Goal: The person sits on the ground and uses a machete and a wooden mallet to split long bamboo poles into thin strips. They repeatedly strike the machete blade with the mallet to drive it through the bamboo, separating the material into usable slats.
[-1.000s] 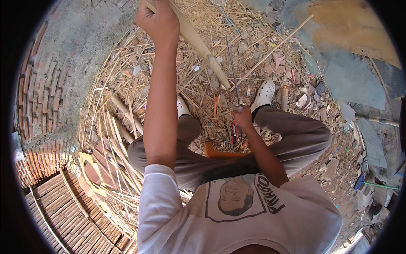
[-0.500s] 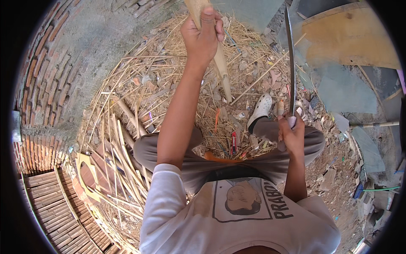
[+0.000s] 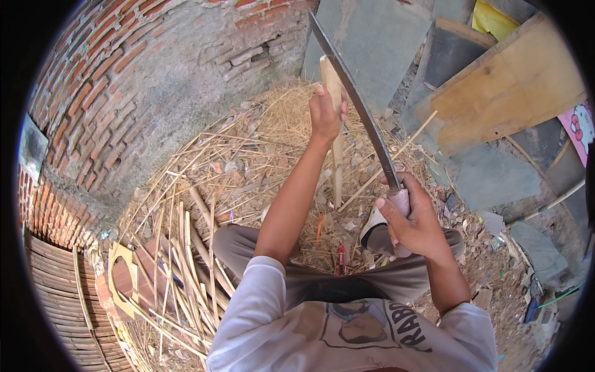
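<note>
My left hand [image 3: 326, 116] is closed around a pale wooden stake [image 3: 338, 170], which looks like split bamboo. The stake stands nearly upright, its narrow lower end down at the littered ground. In my right hand [image 3: 414, 216] is the pale-wrapped handle of a machete [image 3: 367, 113]. Its long dark blade slants up and to the left, and in the picture it runs close beside the upper part of the stake. Whether blade and wood touch, I cannot tell.
Bamboo strips [image 3: 189, 273] lie in a pile by my left knee. Straw and shavings [image 3: 285, 118] cover the ground ahead, before a brick wall [image 3: 118, 80]. Grey sheets [image 3: 365, 43] and a tan board [image 3: 496, 74] lean at the right. A light clog [image 3: 374, 222] shows beside my right hand.
The machete has swung from near vertical to a leftward slant, its blade now close to the stake. The stake stands more upright. The view has shifted to show more of the wall.
</note>
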The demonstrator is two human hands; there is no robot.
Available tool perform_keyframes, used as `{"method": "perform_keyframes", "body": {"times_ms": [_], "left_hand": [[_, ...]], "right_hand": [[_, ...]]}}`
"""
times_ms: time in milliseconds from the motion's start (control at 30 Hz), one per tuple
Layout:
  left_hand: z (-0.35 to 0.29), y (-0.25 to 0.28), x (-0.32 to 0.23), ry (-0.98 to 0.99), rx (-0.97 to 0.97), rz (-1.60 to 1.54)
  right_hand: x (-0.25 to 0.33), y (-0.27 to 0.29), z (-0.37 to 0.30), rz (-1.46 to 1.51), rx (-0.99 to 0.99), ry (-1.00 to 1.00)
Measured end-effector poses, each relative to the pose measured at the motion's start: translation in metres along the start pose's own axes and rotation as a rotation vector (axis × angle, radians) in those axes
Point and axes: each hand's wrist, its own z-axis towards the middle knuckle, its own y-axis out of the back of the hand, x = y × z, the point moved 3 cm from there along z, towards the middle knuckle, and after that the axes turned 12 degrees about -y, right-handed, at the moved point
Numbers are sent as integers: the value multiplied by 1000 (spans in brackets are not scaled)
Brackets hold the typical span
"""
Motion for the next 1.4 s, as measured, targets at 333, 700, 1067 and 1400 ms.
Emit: {"method": "perform_keyframes", "body": {"times_ms": [333,700,1067,1400], "left_hand": [[-1,10,-1,26,-7,16],[-5,0,-1,-1,-4,70],[-19,5,-48,-339,-233,769],[43,-4,-134,-237,-15,692]], "right_hand": [[29,8,-11,162,-85,114],[-21,-1,52,-156,-52,106],[-2,-14,29,265,49,-98],[-5,-46,31,214,-64,79]]}}
